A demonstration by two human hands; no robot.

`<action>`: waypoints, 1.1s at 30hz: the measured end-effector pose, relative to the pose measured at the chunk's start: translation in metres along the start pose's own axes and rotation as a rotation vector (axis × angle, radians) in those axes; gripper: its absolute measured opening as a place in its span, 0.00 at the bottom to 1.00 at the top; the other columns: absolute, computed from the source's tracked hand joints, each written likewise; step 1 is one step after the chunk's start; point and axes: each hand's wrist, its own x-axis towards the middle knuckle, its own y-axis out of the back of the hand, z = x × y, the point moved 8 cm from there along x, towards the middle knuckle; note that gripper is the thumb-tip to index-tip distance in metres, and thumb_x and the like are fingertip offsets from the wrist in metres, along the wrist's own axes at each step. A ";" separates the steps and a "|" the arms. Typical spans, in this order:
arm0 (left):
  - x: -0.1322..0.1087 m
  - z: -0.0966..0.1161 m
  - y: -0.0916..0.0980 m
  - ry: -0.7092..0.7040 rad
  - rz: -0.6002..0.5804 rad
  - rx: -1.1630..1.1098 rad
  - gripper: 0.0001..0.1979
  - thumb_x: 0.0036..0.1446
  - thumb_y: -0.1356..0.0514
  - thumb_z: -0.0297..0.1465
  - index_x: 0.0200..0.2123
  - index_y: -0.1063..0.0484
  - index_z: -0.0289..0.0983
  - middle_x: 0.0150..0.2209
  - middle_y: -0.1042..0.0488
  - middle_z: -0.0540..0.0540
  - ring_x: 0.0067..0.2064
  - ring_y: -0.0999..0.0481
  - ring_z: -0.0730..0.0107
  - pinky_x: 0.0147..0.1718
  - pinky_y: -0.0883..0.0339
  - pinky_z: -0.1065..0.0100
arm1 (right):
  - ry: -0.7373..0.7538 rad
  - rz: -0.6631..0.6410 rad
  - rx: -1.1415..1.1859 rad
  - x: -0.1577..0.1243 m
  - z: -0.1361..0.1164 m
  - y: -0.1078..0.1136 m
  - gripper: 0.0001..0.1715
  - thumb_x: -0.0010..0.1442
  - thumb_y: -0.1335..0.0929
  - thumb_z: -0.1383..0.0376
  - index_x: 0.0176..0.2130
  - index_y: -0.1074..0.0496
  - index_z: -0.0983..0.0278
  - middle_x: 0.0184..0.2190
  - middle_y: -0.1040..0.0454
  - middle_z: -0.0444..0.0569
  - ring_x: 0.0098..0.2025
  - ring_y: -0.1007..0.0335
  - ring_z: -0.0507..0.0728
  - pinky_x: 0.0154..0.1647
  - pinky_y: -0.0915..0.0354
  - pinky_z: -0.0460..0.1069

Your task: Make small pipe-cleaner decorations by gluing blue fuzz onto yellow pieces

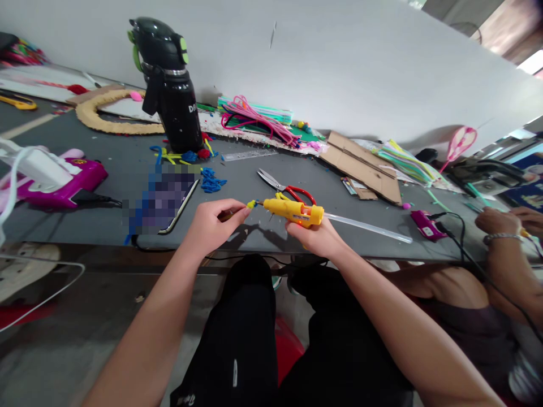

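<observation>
My right hand [314, 234] is wrapped round a yellow hot glue gun [292, 211], held level above the near edge of the grey table. A long clear glue stick [369, 227] sticks out of its back end. The gun's nozzle points left, at or very near a small yellow-green fuzzy piece [251, 204]. Thumb and fingers of my left hand [218, 220] pinch that piece; whether nozzle and piece touch, I cannot tell. Just behind the gun lie scissors [288, 187] with red handles. Short blue fuzzy pieces [211, 181] lie in a pile beyond my left hand.
A black bottle [176, 96] stands at the back left, near a phone [169, 198]. Purple power strips [80, 181] with cables lie on both sides. Pink pipe cleaners [254, 118] and cardboard [360, 167] line the wall. At the right edge, another person's hands [500, 223] are at work.
</observation>
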 end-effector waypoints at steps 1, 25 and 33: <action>0.000 0.000 0.000 0.000 0.003 0.000 0.15 0.59 0.37 0.43 0.32 0.20 0.37 0.27 0.21 0.47 0.28 0.26 0.70 0.27 0.37 0.71 | -0.004 0.001 -0.003 0.000 0.000 0.000 0.06 0.53 0.34 0.64 0.26 0.34 0.62 0.19 0.38 0.41 0.21 0.43 0.49 0.19 0.45 0.46; 0.000 0.002 0.002 0.017 0.035 -0.015 0.10 0.57 0.35 0.38 0.32 0.20 0.37 0.27 0.22 0.50 0.28 0.29 0.74 0.27 0.39 0.73 | -0.133 0.589 -0.204 0.026 0.080 0.136 0.29 0.48 0.26 0.47 0.36 0.20 0.70 0.24 0.26 0.50 0.28 0.30 0.57 0.30 0.34 0.51; 0.000 0.001 0.001 0.022 0.025 -0.018 0.10 0.58 0.36 0.38 0.32 0.20 0.37 0.27 0.23 0.50 0.28 0.30 0.74 0.27 0.39 0.73 | -0.208 0.619 -0.263 0.035 0.113 0.150 0.34 0.44 0.25 0.46 0.39 0.22 0.71 0.32 0.23 0.55 0.35 0.28 0.61 0.33 0.33 0.52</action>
